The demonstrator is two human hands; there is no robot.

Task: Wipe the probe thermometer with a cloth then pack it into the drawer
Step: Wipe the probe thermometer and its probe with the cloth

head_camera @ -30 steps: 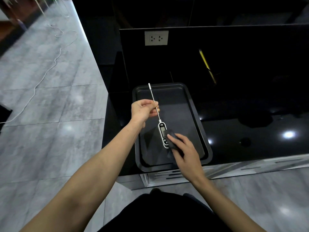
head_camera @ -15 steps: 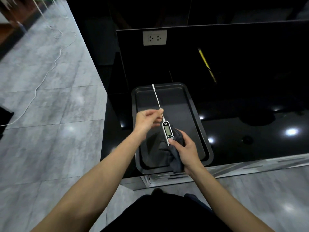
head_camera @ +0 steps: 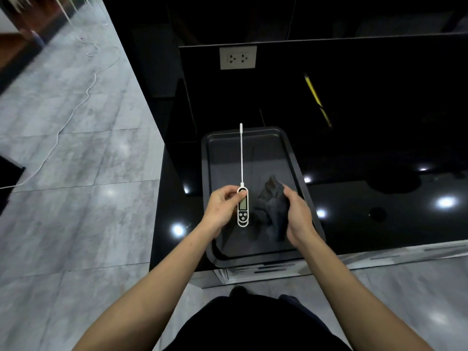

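Note:
The white probe thermometer (head_camera: 242, 207) has a small display, buttons and a long thin probe pointing away from me. My left hand (head_camera: 222, 207) pinches the top of its body and holds it above the dark tray (head_camera: 291, 153). My right hand (head_camera: 298, 214) grips a bunched dark grey cloth (head_camera: 273, 203) just right of the thermometer; cloth and thermometer are apart. The drawer fronts (head_camera: 266, 269) sit shut below the counter edge.
The glossy black counter (head_camera: 379, 198) stretches to the right, with a black back panel and a wall socket (head_camera: 238, 57) behind. A yellow streak (head_camera: 315, 96) shows in the panel. Grey tiled floor with a white cable (head_camera: 73, 112) lies to the left.
My left hand slid from the probe down to the thermometer's body. My right hand let go of the body and drew the cloth off to the right. The probe now points straight away.

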